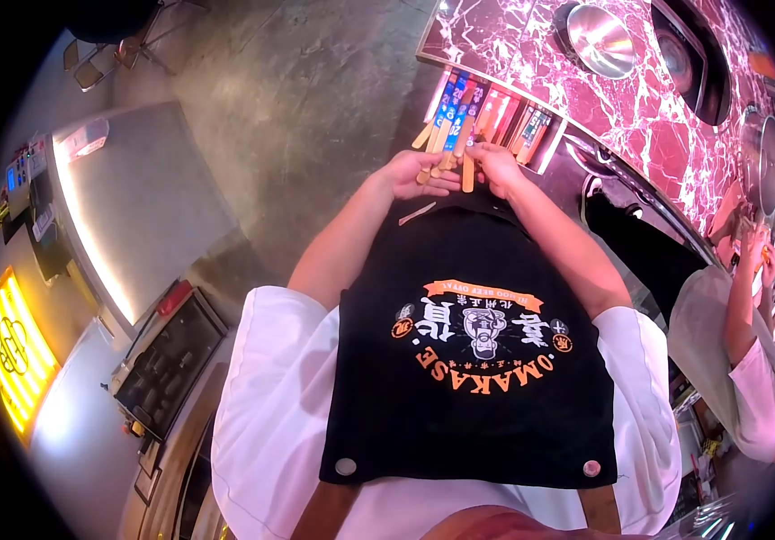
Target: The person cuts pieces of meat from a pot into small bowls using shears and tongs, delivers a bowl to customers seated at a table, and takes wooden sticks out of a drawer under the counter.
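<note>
My left hand (422, 174), palm turned up, is closed around several flat wooden sticks (441, 144) with blue, numbered ends. My right hand (495, 167) pinches another flat stick (468, 175) beside them, its wooden end pointing toward me. Both hands are close together just above my black apron (477, 423). Directly beyond them is an open tray (546, 162) at the counter's edge. Red-marked sticks (493, 112) and dark-marked sticks (531, 129) stand in it. The held bundle hides the tray's left part.
A marbled counter (531, 36) extends up and right, bearing a round metal pan (600, 40). Another person (720, 315) works at the right, arms over the counter. At the left are a grey table (153, 180), a lit yellow sign (21, 351) and a dark case (171, 360).
</note>
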Tool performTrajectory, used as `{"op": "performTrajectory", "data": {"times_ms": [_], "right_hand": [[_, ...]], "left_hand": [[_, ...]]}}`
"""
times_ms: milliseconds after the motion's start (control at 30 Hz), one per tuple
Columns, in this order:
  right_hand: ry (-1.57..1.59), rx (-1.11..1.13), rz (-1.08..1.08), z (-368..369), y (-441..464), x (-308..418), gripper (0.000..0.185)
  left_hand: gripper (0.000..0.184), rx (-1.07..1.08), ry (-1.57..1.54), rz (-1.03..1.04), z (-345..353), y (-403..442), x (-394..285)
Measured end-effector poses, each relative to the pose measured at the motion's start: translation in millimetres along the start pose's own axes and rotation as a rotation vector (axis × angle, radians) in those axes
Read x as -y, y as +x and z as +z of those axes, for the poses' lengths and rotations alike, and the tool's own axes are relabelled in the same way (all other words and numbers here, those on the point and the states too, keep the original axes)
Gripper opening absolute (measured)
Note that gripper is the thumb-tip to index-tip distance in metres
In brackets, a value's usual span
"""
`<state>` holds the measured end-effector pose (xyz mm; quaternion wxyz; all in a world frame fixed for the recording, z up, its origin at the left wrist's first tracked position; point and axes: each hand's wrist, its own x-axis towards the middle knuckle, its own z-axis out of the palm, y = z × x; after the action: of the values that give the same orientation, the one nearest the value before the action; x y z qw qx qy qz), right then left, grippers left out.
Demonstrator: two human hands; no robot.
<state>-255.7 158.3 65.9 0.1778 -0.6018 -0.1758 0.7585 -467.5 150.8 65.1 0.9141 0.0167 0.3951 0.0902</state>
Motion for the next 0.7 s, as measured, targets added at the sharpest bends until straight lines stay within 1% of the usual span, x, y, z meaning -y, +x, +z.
{"op": "performTrajectory", "data": {"times_ms": [100,200,267,367,433,500,533,600,633,700], "right_hand": [[-0.002,0.011,-0.013,2,-1,0,0.014],[0.006,0.036,-0.007,0,-3,2,0.012],[0.019,0.096,0.071,1,-7,5,0.013],[-0.041,0.097,0.075,2,-8,3,0.014],[-0.08,0.1,0.09,3,-5,3,0.015],[-0.136,0.064,0.065,3,-4,2,0.012],[-0.13,0.065,0.063,3,-3,2,0.012],[-0.145,0.072,0.059,1,2,-1,0.01],[-0.14,0.074,0.058,2,2,0,0.01],[-0.145,0.065,0.103,3,3,2,0.008]], "left_hand": [[0.045,-0.038,0.012,-0.001,4,-1,-1],[0.04,-0.057,0.002,-0.003,8,0,-1],[0.034,-0.206,0.111,-0.006,8,4,1],[0.03,-0.27,0.164,0.015,9,8,3],[0.031,-0.289,0.235,0.038,17,4,2],[0.03,-0.506,0.328,0.14,31,-1,-2],[0.03,-0.508,0.334,0.138,26,4,-1],[0.026,-0.594,0.149,0.337,7,21,2],[0.026,-0.596,0.153,0.336,5,23,-1],[0.022,-0.631,0.12,0.411,2,29,-5]]}}
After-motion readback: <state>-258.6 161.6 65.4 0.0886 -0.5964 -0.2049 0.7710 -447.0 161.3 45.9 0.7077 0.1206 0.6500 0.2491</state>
